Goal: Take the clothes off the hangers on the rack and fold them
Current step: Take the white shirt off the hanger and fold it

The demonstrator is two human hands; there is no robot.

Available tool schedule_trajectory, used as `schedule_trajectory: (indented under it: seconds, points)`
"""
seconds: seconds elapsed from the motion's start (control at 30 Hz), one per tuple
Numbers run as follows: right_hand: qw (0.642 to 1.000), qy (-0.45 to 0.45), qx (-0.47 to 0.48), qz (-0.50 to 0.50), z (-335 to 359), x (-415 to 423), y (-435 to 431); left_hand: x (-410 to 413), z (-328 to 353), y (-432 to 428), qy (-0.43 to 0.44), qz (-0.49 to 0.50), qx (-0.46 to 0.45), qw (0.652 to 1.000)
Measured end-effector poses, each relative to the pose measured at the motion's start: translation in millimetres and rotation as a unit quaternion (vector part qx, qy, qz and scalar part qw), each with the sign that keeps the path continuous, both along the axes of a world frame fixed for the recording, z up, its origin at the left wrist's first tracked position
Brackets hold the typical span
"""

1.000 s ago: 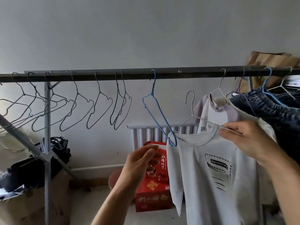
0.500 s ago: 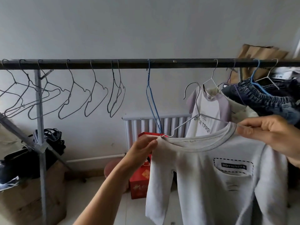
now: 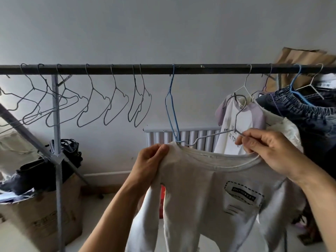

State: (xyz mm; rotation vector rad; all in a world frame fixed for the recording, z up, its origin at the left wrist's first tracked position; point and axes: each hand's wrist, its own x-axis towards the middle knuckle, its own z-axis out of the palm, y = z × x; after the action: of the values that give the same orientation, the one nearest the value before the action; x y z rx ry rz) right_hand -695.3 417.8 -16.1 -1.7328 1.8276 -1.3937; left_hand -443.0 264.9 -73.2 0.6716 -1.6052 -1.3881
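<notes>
Drooping below the rack rail (image 3: 200, 69), toward its right end, the white sweatshirt (image 3: 209, 188) is gripped at one shoulder by the left hand (image 3: 149, 164); its unhooked wire hanger (image 3: 214, 135) is pinched by the right hand (image 3: 269, 150).

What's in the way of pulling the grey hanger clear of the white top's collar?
The blue hanger on the rail hangs with its lower tip at the collar of the white top, beside the exposed arm of the grey hanger, near the left hand; whether they are hooked I cannot tell.
</notes>
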Motion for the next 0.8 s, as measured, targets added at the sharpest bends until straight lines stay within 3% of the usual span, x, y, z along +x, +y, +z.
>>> schedule_trajectory:
  seconds: [0.1, 0.17, 0.27, 0.37, 0.57, 0.67, 0.8]
  points:
    - [1.0, -0.001, -0.019, -0.011, -3, -1, -2, 13, 10, -3, -0.001, -0.046, 0.101, 0.994]
    - [0.999, 0.012, -0.027, -0.015, -2, -3, -4, 21, 15, -5, -0.048, -0.068, 0.113, 0.99]
    - [0.999, 0.022, -0.038, -0.012, 3, 0, -7, 27, 17, -9, -0.094, -0.087, 0.075, 0.989]
    - [0.995, 0.054, -0.075, -0.024, 5, -4, -8, 32, 18, -9, -0.086, -0.094, 0.029, 0.991]
    - [0.987, 0.074, -0.1, -0.104, -13, -22, -15, 27, 21, -11, -0.077, -0.001, -0.04, 0.996]
    - [0.977, -0.13, -0.116, -0.121, -18, -24, -11, 27, 23, -11, -0.065, 0.05, -0.039, 0.996]
    - [0.929, -0.323, -0.131, -0.126, -24, -20, -20, 19, 25, -4, -0.128, 0.016, -0.091, 0.987]
